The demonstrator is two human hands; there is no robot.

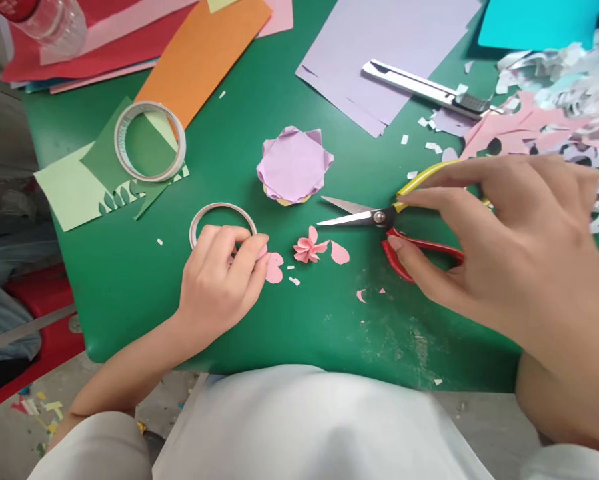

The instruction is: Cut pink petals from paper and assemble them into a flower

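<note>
My left hand (224,280) is closed in a pinch on a pink paper petal (274,268), whose lobed end sticks out past the fingertips. Beside that hand lies a thin tape roll (223,208), partly covered by the fingers. With thumb and fingers, my right hand (494,233) grips the scissors (379,217) by their red and yellow handles; the blades point left and stand slightly apart. Between the hands are a small pink paper flower (309,247) and a loose pink petal (339,253). Above them sits a folded lilac paper piece (295,165) with a scalloped edge.
A larger tape roll (150,141) rests on green paper (64,190). Orange paper (204,57), red sheets (144,43) and a clear bottle (59,27) are at the back left. A utility knife (419,85) lies on lilac sheets (379,40); paper scraps (574,87) pile at right.
</note>
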